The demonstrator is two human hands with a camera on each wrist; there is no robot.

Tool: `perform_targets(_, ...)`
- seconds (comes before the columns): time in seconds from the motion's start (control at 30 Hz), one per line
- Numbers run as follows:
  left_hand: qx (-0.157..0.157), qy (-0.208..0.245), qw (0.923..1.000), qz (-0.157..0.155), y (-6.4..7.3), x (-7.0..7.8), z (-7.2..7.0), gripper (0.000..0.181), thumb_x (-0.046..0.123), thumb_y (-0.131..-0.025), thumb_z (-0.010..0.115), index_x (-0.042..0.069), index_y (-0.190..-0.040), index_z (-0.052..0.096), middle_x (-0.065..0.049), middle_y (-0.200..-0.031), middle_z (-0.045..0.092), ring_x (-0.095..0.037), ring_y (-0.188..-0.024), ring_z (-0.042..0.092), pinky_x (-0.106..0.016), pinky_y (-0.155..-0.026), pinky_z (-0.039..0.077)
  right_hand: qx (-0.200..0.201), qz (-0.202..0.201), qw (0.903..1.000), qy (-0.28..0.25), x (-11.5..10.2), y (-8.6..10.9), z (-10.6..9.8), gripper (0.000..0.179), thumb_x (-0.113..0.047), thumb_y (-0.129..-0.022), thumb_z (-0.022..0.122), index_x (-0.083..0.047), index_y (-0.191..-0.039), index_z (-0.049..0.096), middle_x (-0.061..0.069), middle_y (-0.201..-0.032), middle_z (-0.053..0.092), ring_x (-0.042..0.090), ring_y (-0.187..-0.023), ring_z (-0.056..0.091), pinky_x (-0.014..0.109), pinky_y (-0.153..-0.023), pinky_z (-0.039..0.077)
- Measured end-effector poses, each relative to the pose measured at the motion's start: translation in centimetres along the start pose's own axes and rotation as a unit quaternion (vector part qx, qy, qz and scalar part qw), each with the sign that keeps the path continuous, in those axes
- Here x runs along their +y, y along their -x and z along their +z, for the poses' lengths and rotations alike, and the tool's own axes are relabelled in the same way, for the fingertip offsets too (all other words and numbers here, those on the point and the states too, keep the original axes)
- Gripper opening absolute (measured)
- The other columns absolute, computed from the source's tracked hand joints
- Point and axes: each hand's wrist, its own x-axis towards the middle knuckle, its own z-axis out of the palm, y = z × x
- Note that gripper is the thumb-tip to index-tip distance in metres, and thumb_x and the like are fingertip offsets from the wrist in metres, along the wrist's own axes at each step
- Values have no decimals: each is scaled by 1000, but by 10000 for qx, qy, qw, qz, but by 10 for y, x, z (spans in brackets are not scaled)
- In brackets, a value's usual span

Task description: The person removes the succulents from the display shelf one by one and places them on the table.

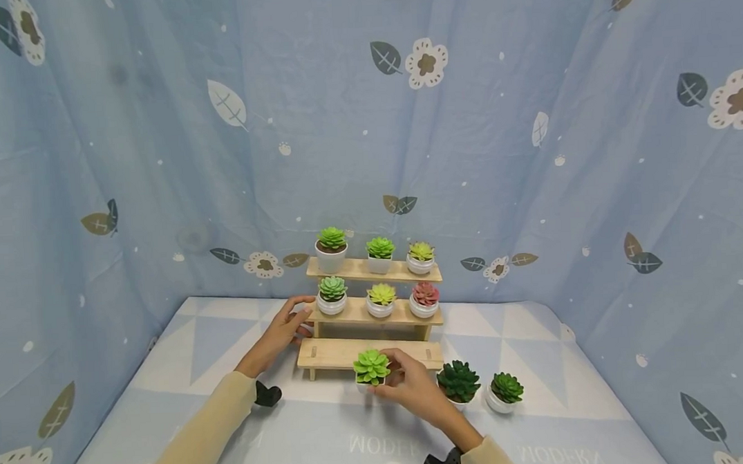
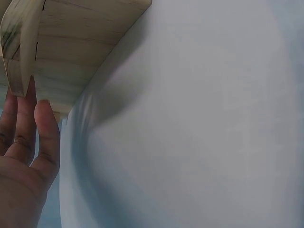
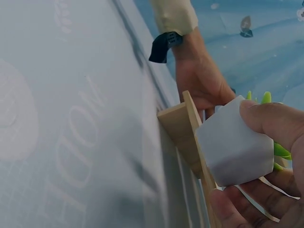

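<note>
A pale blue curtain [image 1: 317, 123] printed with leaves and flowers rises behind the wooden stand. The desk [image 1: 526, 350] beneath the stand wears a cloth of white and blue triangles with faint lettering. The wooden stand [image 1: 333, 355] itself has three stepped shelves.

A person in cream sleeves reaches toward it. The left hand [image 1: 285, 326] is at the stand's left end, its fingers extended and apart, fingertips against the wood. The right hand [image 1: 409, 386], in front of the stand's lowest shelf, has thumb and fingers clamped on the angular white pot of a bright green succulent [image 1: 370, 369], held upright.

Off the stand's front right corner sits a large dark green succulent [image 1: 458, 380], with a smaller dark green plant [image 1: 506, 390] farther right.

On the stand's top shelf, left to right: a leafy green plant [image 1: 331, 251], a small green plant [image 1: 380, 249], a yellowish plant [image 1: 420, 254]. On its middle shelf: a pale green rosette [image 1: 332, 290], a yellow-green rosette [image 1: 381, 295], a red rosette [image 1: 425, 295], all in white pots.
</note>
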Motion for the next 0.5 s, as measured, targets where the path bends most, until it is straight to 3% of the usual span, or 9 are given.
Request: perform_targets(0.5, 74, -71, 9999, 29, -12, -17, -1, 45, 44, -111, 47, 28, -152, 41, -24, -131, 54, -52, -113, 56, -60, -89, 46, 295, 227, 9992, 167, 16, 8, -6, 70, -39, -86, 86, -14, -144, 55, 2, -110, 64, 18, -90, 65, 31, -72, 55)
